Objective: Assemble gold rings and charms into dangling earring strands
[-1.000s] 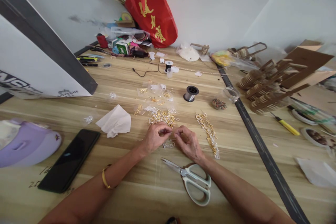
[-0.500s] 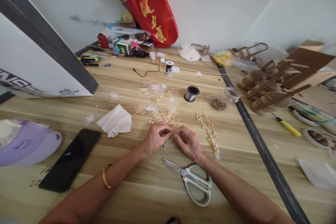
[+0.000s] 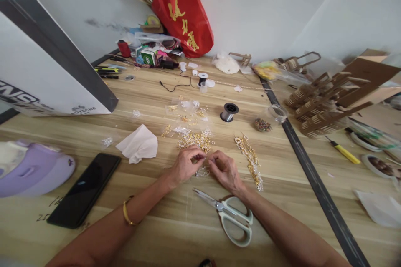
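Observation:
My left hand (image 3: 185,164) and my right hand (image 3: 223,170) meet over the wooden table (image 3: 175,225), fingertips pinched together on a tiny jewellery piece too small to name. A small silvery cluster (image 3: 202,172) lies on the table just under the fingers. Right behind them sits a pile of gold findings (image 3: 193,139). A finished gold chain row (image 3: 250,160) lies to the right of my right hand. Pale green scissors (image 3: 230,216) rest under my right wrist.
A black phone (image 3: 84,189), a white tissue (image 3: 138,144) and a purple cap (image 3: 31,169) lie to the left. A wire spool (image 3: 229,112), bead dish (image 3: 262,124), red bag (image 3: 184,12), white board (image 3: 46,62), wooden baskets (image 3: 322,100) and yellow-handled tool (image 3: 343,152) stand further out.

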Tool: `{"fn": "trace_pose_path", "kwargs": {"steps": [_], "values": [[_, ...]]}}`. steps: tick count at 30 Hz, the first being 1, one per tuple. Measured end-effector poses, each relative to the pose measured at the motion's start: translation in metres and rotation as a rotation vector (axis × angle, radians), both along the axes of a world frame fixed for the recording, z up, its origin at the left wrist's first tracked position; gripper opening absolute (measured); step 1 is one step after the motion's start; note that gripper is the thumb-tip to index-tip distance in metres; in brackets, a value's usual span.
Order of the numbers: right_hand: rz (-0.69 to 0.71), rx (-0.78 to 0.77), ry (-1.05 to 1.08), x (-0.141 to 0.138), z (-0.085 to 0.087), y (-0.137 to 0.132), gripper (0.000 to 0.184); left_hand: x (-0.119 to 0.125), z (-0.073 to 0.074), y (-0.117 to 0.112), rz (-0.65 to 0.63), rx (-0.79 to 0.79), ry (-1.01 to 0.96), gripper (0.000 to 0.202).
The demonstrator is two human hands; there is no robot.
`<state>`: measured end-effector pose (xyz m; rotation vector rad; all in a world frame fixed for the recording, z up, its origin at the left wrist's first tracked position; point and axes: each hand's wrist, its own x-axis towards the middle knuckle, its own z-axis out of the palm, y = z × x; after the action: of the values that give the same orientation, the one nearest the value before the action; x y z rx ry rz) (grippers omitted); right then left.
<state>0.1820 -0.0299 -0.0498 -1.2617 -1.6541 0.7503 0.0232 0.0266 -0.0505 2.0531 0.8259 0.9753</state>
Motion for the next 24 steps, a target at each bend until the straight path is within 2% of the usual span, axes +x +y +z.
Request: {"fn": "trace_pose_path", "kwargs": {"steps": [12,24], "values": [[-0.013,-0.012,0.001,-0.0001,-0.0039,0.0002,0.009,0.0014,0.0025,-0.0037,-0.004,0.031,0.013,0.011],[-0.017,0.003,0.002,-0.0008,-0.0004,0.0000,0.008,0.0014,0.0044,-0.0029,-0.010,-0.062,-0.021,0.010]]}}
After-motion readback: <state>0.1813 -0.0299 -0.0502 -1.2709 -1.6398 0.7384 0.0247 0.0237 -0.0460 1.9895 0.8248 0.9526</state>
